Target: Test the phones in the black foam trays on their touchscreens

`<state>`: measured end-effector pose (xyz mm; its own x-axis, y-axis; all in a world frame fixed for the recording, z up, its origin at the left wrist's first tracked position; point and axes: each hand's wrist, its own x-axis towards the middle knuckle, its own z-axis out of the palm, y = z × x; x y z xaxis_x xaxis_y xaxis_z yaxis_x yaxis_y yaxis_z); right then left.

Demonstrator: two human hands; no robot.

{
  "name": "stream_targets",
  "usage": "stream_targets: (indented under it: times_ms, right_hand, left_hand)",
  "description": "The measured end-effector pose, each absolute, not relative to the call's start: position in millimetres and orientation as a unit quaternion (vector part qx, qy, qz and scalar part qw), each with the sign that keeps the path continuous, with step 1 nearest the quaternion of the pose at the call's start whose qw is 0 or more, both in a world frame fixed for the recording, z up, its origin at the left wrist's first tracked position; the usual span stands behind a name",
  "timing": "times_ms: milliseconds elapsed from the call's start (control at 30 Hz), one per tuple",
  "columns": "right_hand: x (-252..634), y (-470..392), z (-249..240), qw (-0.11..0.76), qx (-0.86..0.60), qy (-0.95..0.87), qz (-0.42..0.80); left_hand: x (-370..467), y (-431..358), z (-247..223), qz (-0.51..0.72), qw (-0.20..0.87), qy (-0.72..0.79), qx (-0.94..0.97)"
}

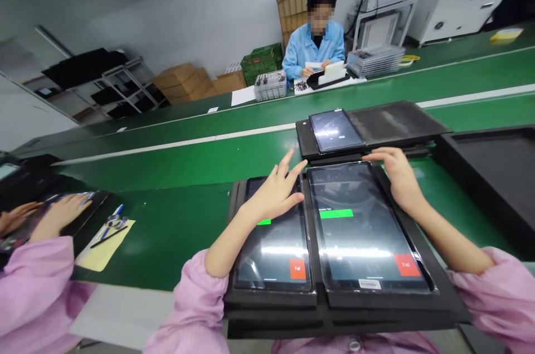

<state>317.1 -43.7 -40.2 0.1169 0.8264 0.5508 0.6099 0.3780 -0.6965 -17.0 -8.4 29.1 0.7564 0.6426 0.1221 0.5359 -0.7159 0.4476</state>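
Observation:
Two tablets lie side by side, screens up, in a black foam tray [321, 312] close to my body. Above the upper part of the left tablet [273, 256] is my left hand [278, 189], its fingers spread and holding nothing. My right hand [395, 175] is at the top right corner of the right tablet [359, 231], fingers stretched out, with the fingertips near its upper edge. Whether they touch it I cannot tell. Both screens show a green bar and a red "Fail" box. Part of the left screen is hidden under my left hand.
Beyond the tray, another tablet [336, 130] rests on black foam [397, 122]. At right stands a black tray [493, 175]. A co-worker's hand [69, 210] is at the left, by pens on yellow paper [102, 251]. Another person [315, 47] sits across the green bench [175, 220].

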Motion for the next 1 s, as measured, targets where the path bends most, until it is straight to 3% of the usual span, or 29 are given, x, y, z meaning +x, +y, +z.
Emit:
stream_targets:
  times_ms: [100,267,467,633,800,1000]
  right_hand:
    - [315,-37,-63,0.504,-0.580,-0.625,0.140]
    - [309,-45,-60,0.425,-0.603,-0.674,0.036]
    - [309,-52,-44,0.467,-0.523,-0.712,0.035]
    - [305,-49,-45,0.428,-0.559,-0.709,0.034]
    - [306,-58,-37,0.483,-0.482,-0.730,0.044]
    - [308,-57,-42,0.482,-0.528,-0.698,0.033]
  left_hand:
    - [-20,-14,27,0.113,0.179,0.307,0.928]
    - [-22,-31,36,0.078,0.099,0.298,0.946]
    - [-22,-28,35,0.082,0.043,0.352,0.931]
    - [-24,-25,31,0.058,0.056,0.310,0.947]
    - [-35,-26,40,0.118,0.041,0.281,0.952]
    - [-45,-12,34,0.232,-0.023,0.410,0.882]
